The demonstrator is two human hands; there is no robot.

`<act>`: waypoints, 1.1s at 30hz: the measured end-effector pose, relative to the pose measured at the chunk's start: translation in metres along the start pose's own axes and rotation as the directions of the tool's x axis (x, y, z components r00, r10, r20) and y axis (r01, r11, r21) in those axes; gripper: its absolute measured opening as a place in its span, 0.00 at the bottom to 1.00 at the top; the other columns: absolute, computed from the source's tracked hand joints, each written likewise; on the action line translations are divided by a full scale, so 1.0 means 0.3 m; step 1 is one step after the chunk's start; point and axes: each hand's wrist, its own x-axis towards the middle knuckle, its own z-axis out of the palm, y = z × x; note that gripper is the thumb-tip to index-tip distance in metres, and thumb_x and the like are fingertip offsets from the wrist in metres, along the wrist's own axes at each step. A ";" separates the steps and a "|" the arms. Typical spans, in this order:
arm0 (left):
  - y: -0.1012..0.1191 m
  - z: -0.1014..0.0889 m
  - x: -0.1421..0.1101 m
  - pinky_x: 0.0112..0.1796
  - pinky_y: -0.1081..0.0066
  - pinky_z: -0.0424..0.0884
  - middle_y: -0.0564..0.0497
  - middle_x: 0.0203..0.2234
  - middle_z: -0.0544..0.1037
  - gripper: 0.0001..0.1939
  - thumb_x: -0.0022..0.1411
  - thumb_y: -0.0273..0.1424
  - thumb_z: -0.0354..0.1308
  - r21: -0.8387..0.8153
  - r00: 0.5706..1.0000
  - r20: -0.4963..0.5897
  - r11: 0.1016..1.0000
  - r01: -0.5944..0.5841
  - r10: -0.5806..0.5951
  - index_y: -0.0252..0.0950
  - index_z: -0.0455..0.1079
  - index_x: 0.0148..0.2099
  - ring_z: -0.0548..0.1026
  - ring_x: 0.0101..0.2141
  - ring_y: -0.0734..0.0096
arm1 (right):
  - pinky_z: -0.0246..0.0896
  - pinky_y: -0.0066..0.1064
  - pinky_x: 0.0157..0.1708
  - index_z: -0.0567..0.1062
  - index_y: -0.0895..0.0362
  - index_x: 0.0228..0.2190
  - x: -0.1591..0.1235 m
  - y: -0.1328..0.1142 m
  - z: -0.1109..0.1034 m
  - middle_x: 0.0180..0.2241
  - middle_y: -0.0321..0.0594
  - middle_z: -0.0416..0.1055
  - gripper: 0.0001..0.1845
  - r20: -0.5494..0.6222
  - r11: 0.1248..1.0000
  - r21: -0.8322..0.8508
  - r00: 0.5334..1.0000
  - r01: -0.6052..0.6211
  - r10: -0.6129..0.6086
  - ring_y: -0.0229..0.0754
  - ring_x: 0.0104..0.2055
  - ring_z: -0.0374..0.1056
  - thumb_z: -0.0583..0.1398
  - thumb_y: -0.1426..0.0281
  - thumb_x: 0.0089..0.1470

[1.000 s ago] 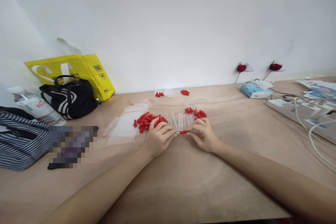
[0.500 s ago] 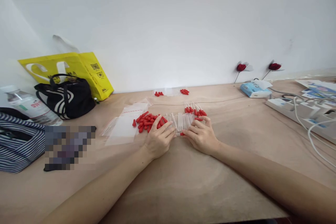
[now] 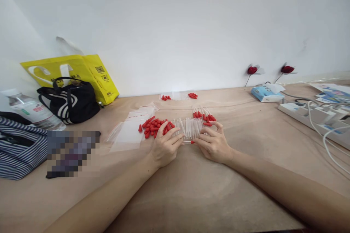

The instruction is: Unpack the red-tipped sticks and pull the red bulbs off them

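Observation:
Between my hands lies a thin clear dropper tube (image 3: 187,142), held level. My left hand (image 3: 167,148) pinches its left end. At the other end, the fingers of my right hand (image 3: 214,145) are closed on a small red rubber bulb (image 3: 192,142), mostly hidden by the fingertips. Whether the tube sits inside the bulb I cannot tell. Just beyond the fingers is a row of loose clear tubes (image 3: 193,126). A heap of red bulbs (image 3: 153,128) lies beside my left hand, and several droppers with red bulbs (image 3: 204,115) lie behind my right hand.
Clear zip bags (image 3: 131,131) lie left of the heap. At the wall are more bagged red bulbs (image 3: 193,95). A yellow bag (image 3: 102,80), black bag (image 3: 72,100) and water bottle (image 3: 32,109) stand left. Tissues (image 3: 266,93) and a power strip (image 3: 308,116) are right.
My right hand and the red bulb have shifted slightly right and nearer to me. More of the clear tube shows between my hands. My left hand has barely moved.

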 end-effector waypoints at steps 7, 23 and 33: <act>-0.041 -0.003 -0.011 0.34 0.69 0.65 0.49 0.30 0.73 0.09 0.60 0.29 0.47 -0.157 0.912 0.044 0.899 0.408 -0.407 0.36 0.69 0.33 0.69 0.32 0.71 | 0.42 0.38 0.43 0.74 0.52 0.30 -0.032 0.119 -0.019 0.31 0.37 0.71 0.10 -0.082 0.980 0.008 0.977 -0.197 0.197 0.39 0.35 0.61 0.52 0.67 0.54; -0.157 0.127 0.213 0.22 0.72 0.63 0.51 0.14 0.72 0.10 0.47 0.27 0.54 0.048 0.394 0.638 0.545 0.837 -0.662 0.32 0.70 0.35 0.70 0.18 0.69 | 0.40 0.36 0.39 0.74 0.53 0.31 -0.040 0.218 0.013 0.31 0.38 0.73 0.13 0.062 0.934 -0.048 0.933 -0.353 0.355 0.41 0.35 0.62 0.53 0.60 0.52; -0.147 0.117 0.219 0.23 0.73 0.63 0.52 0.12 0.70 0.10 0.52 0.29 0.52 0.050 0.427 0.632 0.584 0.810 -0.647 0.32 0.70 0.36 0.69 0.16 0.71 | 0.42 0.36 0.35 0.74 0.54 0.25 0.059 0.223 0.060 0.28 0.40 0.72 0.14 0.078 0.807 -0.098 0.804 -0.582 0.589 0.43 0.35 0.62 0.52 0.62 0.52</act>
